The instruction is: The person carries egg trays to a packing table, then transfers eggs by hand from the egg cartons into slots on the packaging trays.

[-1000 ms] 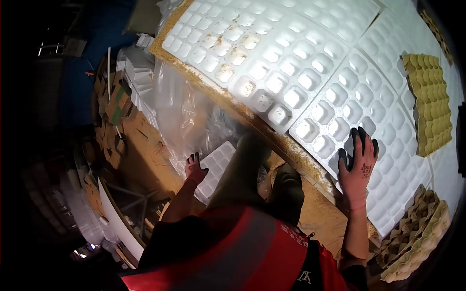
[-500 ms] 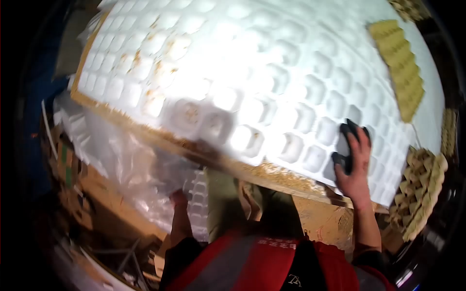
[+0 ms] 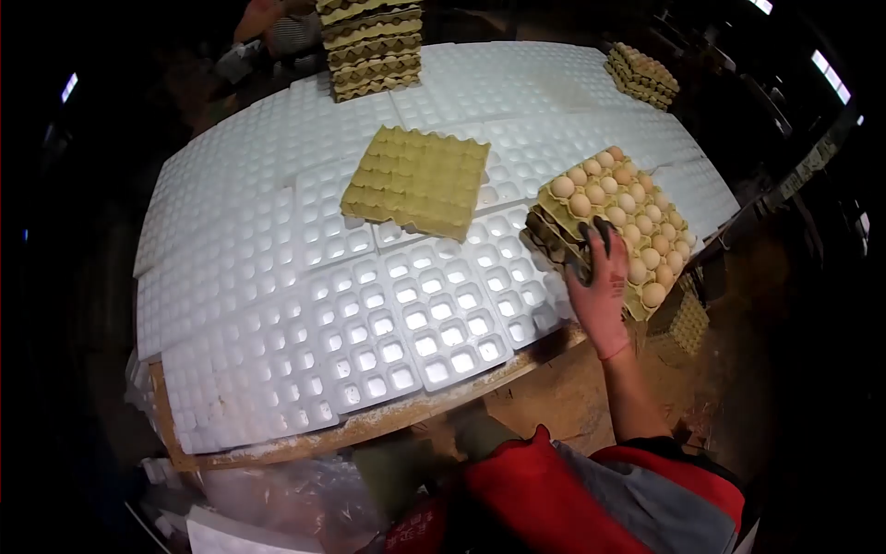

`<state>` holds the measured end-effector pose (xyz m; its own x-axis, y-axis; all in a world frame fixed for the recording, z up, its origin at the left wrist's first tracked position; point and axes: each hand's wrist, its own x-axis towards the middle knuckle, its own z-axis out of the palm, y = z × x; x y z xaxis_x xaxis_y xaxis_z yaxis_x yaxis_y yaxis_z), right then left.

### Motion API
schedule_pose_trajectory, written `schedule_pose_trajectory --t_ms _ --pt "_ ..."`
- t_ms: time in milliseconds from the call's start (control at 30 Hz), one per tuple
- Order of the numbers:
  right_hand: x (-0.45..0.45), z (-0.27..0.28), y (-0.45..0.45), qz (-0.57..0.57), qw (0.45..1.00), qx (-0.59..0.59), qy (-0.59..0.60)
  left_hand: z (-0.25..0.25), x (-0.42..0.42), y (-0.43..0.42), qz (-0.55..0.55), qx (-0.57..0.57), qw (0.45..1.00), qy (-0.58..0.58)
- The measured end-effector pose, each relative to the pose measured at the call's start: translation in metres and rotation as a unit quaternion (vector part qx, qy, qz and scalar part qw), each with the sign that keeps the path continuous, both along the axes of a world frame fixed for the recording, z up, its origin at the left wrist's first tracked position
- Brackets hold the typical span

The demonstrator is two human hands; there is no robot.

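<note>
My right hand [image 3: 604, 294], in a pink glove with black fingertips, is at the left side of a cardboard tray stack; its fingers are apart and overlap the edge. The top tray holds many light brown eggs [image 3: 644, 222]. Whether the fingertips press on the tray is unclear. Left of that stack, an upturned yellowish cardboard tray [image 3: 417, 179] lies on white moulded trays [image 3: 448, 319] that cover the table. My left hand is out of view.
A tall stack of cardboard trays [image 3: 374, 51] stands at the far edge, with part of another person [image 3: 268, 20] behind it. More stacked trays [image 3: 643, 76] sit at the far right. Clear plastic [image 3: 291, 503] hangs below the wooden table edge [image 3: 369, 425].
The view has swung up and to the right, bringing the egg-filled tray into sight. My right hand has moved from the white trays to the egg stack. My left hand has left the view.
</note>
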<state>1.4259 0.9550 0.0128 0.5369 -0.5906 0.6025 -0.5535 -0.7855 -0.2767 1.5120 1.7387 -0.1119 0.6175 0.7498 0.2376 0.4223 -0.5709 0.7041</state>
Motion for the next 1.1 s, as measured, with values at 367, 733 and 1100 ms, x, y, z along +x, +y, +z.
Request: schedule_pose_trajectory --t_ms 367,733,1100 --pt "-0.045 -0.059 0.02 -0.07 0.997 -0.016 -0.007 0.085 0.2 0.027 -0.162 0.147 0.971 0.098" --pt "0.125 -0.023 0.144 -0.012 0.997 -0.08 0.019 0.041 0.471 0.217 -0.068 0.491 0.868 0.025" --pt "0.284 0.032 0.265 0.106 0.991 -0.022 0.077 -0.058 0.531 0.202 -0.31 0.335 0.851 0.26"
